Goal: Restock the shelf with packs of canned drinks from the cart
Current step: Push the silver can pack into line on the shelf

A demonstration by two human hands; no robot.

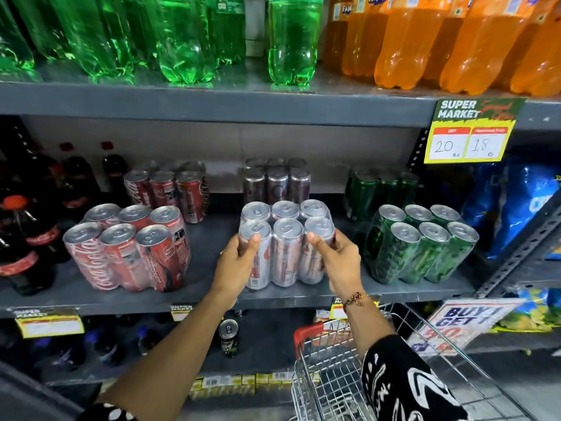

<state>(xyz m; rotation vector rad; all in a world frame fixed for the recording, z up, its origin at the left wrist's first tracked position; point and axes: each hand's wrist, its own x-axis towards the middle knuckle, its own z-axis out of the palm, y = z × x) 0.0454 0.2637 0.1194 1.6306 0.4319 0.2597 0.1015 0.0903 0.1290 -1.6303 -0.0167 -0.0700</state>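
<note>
The shrink-wrapped six-pack of silver cans (283,243) stands upright on the grey metal shelf (206,238), in the middle column, its base close to the shelf's front edge. The left hand (239,262) is closed on the pack's left end, thumb over the front-left can near its rim. The right hand (334,262) is closed on the right end in the same manner. Both grips hold the pack and nothing else.

The pack's long axis, three cans wide, runs left to right, parallel to the shelf edge. It lies directly ahead of both hands, each equally near. A second silver six-pack (276,180) stands behind it against the back panel; open shelf appears to remain between the two.

Judgement: the coming move is a straight push rearward to seat the pack. Lateral room is ample. The red six-pack of cola cans (127,250) stands well apart on the left, and the green six-pack of cans (422,244) stands near on the right, clear of the right hand's knuckles. Overhead, the upper shelf edge (212,101) is well clear of the can tops.

The red-handled wire cart (334,375) stands below the right forearm. Whether it still holds any packs cannot be determined.
</note>
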